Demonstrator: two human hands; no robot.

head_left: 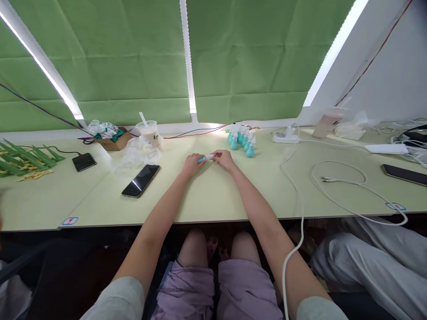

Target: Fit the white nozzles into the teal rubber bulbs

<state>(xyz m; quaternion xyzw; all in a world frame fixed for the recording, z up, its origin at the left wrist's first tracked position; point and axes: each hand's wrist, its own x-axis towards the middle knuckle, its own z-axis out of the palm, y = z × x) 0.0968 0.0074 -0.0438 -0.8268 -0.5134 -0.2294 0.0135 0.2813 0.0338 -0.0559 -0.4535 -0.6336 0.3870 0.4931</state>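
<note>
Between my hands, over the middle of the table, lies a small teal bottle [201, 159] with a whitish, clear top [210, 156]. It is tilted on its side, its top toward the right. My left hand [191, 164] is closed around the teal body. The fingers of my right hand [223, 158] pinch the top end; whether a separate cap is between them is too small to tell. Just beyond my right hand several similar teal bottles [250, 152] with clear, pointed tops stand upright in a group.
A black phone [141, 181], a crumpled plastic bag [138, 153], a drink cup [150, 133] and a cardboard box [114, 143] lie to the left. On the right are a power strip [286, 138] and white cables [302, 200], one crossing the table edge near my right arm. People sit either side.
</note>
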